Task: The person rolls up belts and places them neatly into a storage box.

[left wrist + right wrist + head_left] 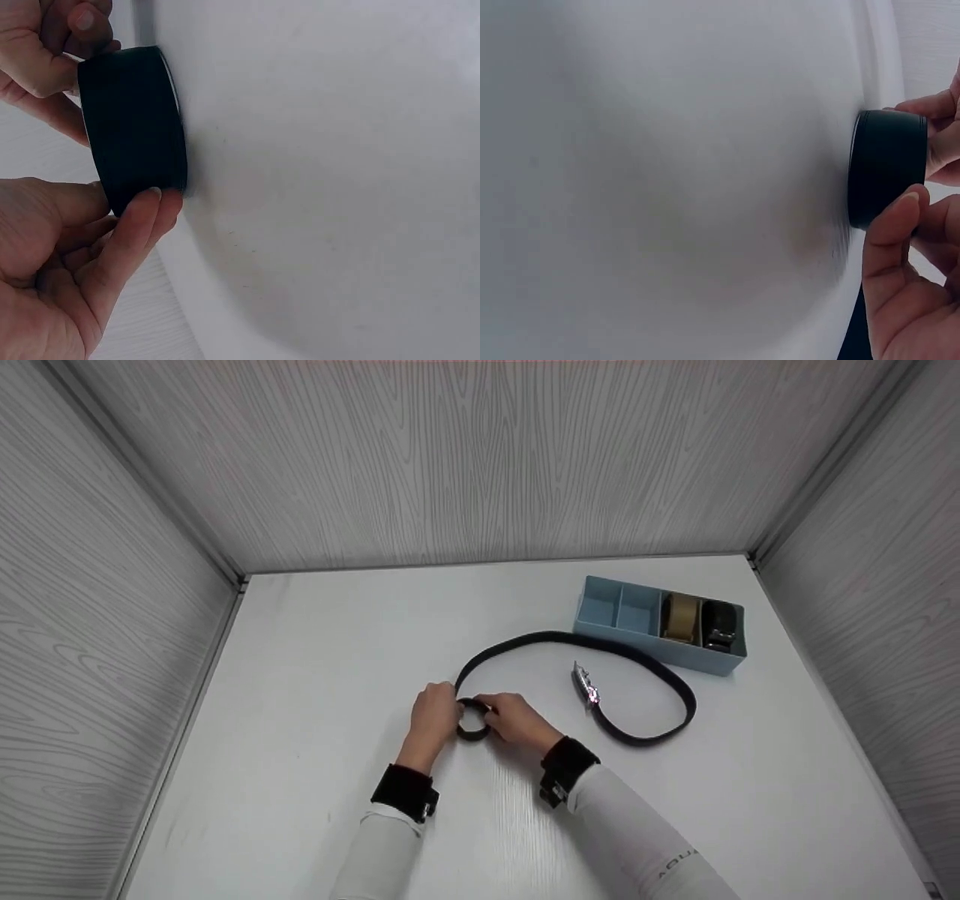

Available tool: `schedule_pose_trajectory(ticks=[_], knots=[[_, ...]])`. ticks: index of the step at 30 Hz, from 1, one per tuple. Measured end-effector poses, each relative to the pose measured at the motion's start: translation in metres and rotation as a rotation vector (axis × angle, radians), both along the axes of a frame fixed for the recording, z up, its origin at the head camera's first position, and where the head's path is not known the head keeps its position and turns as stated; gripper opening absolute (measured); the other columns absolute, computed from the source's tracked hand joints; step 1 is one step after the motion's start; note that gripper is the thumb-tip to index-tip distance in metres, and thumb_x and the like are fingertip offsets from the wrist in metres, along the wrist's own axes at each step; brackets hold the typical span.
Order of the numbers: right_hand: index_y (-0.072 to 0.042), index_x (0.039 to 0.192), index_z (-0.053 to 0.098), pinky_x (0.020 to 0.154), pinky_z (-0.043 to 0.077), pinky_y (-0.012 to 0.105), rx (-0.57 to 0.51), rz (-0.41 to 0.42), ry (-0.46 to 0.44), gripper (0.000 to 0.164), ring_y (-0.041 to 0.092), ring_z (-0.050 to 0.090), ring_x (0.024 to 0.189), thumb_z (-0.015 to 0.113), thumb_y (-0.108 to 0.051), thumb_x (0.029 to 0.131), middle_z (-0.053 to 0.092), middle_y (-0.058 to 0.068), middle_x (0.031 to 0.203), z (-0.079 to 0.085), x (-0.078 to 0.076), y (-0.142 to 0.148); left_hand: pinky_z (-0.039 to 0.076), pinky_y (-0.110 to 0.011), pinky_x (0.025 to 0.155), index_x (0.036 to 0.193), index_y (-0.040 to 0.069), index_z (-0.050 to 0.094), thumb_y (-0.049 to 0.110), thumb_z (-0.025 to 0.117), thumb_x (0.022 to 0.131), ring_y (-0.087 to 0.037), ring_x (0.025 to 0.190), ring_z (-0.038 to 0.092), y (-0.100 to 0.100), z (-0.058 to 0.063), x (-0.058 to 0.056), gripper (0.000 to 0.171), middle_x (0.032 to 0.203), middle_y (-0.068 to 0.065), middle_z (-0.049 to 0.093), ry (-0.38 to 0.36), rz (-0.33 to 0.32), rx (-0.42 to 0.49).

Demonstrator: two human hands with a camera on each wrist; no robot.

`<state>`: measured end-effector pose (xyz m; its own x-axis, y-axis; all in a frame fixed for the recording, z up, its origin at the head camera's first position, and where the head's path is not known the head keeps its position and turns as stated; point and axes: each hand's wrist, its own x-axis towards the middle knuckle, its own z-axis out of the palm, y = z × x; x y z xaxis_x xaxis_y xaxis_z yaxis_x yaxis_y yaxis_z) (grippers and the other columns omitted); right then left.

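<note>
A black belt point(555, 637) lies on edge on the white table in a wide curve, its free end bearing a silver buckle point(585, 686). Its other end is wound into a small round coil point(472, 736). My left hand point(435, 711) pinches the coil's left side between thumb and fingers. On the opposite side, the thumb and fingers of my right hand point(517, 721) pinch the coil too. Up close, the left wrist view shows the coil's smooth dark outer face point(131, 124) between both hands. In the right wrist view the coil point(891, 161) stands on the tabletop.
At the back right stands a blue divided box point(697, 658), close behind the belt's curve. One of its compartments holds a tan rolled belt point(681, 619), and the end one a dark rolled belt point(720, 619) with a metal buckle. Wood-grain panels point(480, 465) enclose the table.
</note>
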<state>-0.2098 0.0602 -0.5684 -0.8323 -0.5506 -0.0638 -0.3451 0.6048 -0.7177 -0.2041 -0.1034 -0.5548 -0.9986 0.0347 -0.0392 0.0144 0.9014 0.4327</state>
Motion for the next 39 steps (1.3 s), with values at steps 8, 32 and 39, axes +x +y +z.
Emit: schedule_pose_trajectory(ticks=[8, 32, 39], knots=[[-0.009, 0.13, 0.063, 0.076, 0.044, 0.032, 0.055, 0.054, -0.05, 0.04, 0.018, 0.054, 0.082, 0.051, 0.003, 0.094, 0.067, 0.011, 0.109, 0.002, -0.008, 0.004, 0.051, -0.038, 0.058, 0.081, -0.003, 0.069, 0.007, 0.068, 0.088, -0.027, 0.068, 0.067, 0.005, -0.002, 0.0, 0.011, 0.077, -0.016, 0.069, 0.012, -0.044, -0.071], [-0.001, 0.102, 0.072, 0.071, 0.047, 0.037, 0.045, -0.137, 0.137, 0.021, 0.021, 0.056, 0.075, 0.06, 0.007, 0.086, 0.061, 0.007, 0.075, 0.003, 0.009, 0.003, 0.053, -0.041, 0.058, 0.08, -0.001, 0.071, 0.006, 0.069, 0.086, -0.031, 0.07, 0.068, 0.015, -0.006, 0.004, 0.009, 0.078, -0.016, 0.07, 0.082, -0.035, -0.143], [-0.002, 0.108, 0.072, 0.071, 0.046, 0.036, 0.034, -0.066, 0.12, 0.027, 0.02, 0.053, 0.076, 0.06, 0.007, 0.085, 0.06, 0.009, 0.083, 0.001, 0.002, 0.009, 0.052, -0.041, 0.057, 0.077, 0.0, 0.071, 0.007, 0.068, 0.086, -0.031, 0.068, 0.067, 0.012, -0.006, 0.003, 0.011, 0.075, -0.015, 0.068, 0.103, -0.081, -0.156]])
